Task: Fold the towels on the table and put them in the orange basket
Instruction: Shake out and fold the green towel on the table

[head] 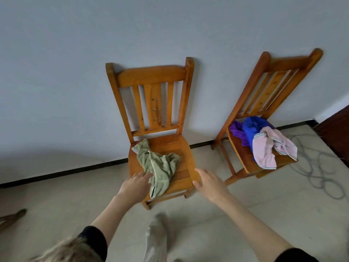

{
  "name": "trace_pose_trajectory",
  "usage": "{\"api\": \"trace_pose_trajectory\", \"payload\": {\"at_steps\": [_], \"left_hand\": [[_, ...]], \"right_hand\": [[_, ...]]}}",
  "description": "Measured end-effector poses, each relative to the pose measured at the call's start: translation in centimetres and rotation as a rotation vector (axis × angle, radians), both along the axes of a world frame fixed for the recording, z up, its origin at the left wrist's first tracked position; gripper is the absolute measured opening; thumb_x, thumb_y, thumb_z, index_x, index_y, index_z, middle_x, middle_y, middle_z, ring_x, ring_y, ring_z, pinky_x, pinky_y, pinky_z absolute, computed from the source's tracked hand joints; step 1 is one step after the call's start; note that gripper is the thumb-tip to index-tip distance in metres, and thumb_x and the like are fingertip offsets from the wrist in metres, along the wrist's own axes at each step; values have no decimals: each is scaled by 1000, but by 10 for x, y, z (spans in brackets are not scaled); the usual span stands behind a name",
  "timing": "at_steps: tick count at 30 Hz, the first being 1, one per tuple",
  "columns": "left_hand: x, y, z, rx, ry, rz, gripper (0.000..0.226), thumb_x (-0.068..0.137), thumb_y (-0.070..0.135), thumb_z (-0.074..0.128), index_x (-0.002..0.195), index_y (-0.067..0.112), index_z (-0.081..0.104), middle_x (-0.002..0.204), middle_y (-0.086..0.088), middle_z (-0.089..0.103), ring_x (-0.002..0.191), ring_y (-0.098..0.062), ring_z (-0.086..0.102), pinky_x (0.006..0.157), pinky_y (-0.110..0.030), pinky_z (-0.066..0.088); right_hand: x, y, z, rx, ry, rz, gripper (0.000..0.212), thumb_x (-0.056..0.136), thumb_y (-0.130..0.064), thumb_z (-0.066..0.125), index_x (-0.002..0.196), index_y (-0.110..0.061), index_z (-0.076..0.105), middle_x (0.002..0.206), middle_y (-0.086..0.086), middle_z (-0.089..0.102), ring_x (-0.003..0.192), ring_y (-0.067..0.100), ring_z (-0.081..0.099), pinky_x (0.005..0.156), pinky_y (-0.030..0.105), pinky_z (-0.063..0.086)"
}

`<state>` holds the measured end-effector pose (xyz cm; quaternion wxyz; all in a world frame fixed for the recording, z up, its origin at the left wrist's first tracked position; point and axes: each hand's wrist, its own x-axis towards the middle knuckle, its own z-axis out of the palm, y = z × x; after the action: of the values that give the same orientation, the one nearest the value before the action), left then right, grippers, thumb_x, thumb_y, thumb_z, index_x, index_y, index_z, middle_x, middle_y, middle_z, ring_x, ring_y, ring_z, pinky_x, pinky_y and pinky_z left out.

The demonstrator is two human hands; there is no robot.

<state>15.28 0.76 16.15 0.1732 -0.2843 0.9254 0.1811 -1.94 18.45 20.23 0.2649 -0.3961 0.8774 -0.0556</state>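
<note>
Head view: green towel (160,167) crumpled on near chair (187,148) seat. Left hand (135,186) grip released, fingertips at the towel's edge. Right hand (209,183) grip released, over the seat's front corner. Pink towel (268,150) and blue cloth (251,127) piled on the far chair (243,157).

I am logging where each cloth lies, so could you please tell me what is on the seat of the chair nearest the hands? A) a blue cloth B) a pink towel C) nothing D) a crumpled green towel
D: a crumpled green towel lies on the near chair; the pink towel and blue cloth lie on the other chair.
</note>
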Motion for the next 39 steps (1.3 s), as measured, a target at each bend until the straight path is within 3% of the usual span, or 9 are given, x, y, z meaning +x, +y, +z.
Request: {"api": "trace_pose_trajectory", "payload": {"at_steps": [10, 14, 20, 24, 27, 30, 34, 39], "left_hand": [[-67, -75, -143, 345, -176, 208, 46, 97, 23, 41, 142, 21, 33, 141, -7, 42, 127, -29, 43, 100, -43, 42], [-80, -88, -191, 470, -193, 423, 47, 96, 20, 45, 142, 17, 35, 143, -10, 41, 126, -31, 46, 99, -39, 40], [-97, -92, -241, 665, -148, 809, 49, 96, 19, 48, 142, 11, 33, 142, -11, 45, 116, -26, 54, 84, -30, 46], [-115, -98, -254, 608, 43, 947, 44, 96, 18, 50, 137, 7, 41, 128, -11, 57, 113, -26, 56, 89, -37, 49], [-127, -106, -257, 572, 81, 997, 26, 93, 18, 54, 115, 6, 59, 107, -6, 65, 97, -22, 59, 77, -27, 44], [-133, -110, -253, 560, 66, 955, 18, 92, 23, 58, 97, 7, 64, 92, -3, 64, 84, -19, 57, 72, -25, 43], [-143, -115, -235, 811, 204, 1080, 11, 89, 14, 62, 79, 9, 64, 76, -8, 69, 77, -23, 67, 74, -32, 56], [-175, -115, -204, 1104, 357, 1195, 13, 88, 5, 61, 75, 5, 64, 70, -10, 71, 71, -19, 71, 65, -23, 58]], "right_hand": [[-61, -111, -140, 142, -205, -25, 49, 97, -34, 43, 142, -17, 33, 141, 3, 43, 129, 21, 42, 104, 36, 40], [-68, -135, -187, 149, -310, -76, 46, 97, -32, 44, 140, -17, 35, 139, 3, 45, 128, 20, 43, 103, 36, 40], [-61, -145, -237, 155, -435, -149, 45, 98, -31, 43, 140, -17, 37, 137, 4, 48, 125, 19, 45, 102, 33, 41], [-50, -146, -259, 135, -479, -196, 40, 98, -27, 44, 135, -15, 43, 130, 5, 54, 116, 16, 53, 96, 29, 46], [-44, -149, -270, 112, -514, -251, 34, 97, -23, 48, 129, -11, 50, 123, 5, 59, 106, 14, 58, 90, 26, 48], [-39, -152, -272, 81, -540, -326, 31, 95, -23, 51, 123, -10, 53, 117, 5, 62, 98, 12, 59, 83, 19, 47], [-35, -159, -269, 43, -567, -364, 43, 89, -38, 58, 122, -11, 52, 113, 0, 60, 95, 9, 57, 83, 21, 47], [-26, -179, -265, -2, -517, -552, 49, 78, -62, 58, 104, -21, 49, 101, -5, 58, 94, 11, 56, 80, 28, 48]]}}
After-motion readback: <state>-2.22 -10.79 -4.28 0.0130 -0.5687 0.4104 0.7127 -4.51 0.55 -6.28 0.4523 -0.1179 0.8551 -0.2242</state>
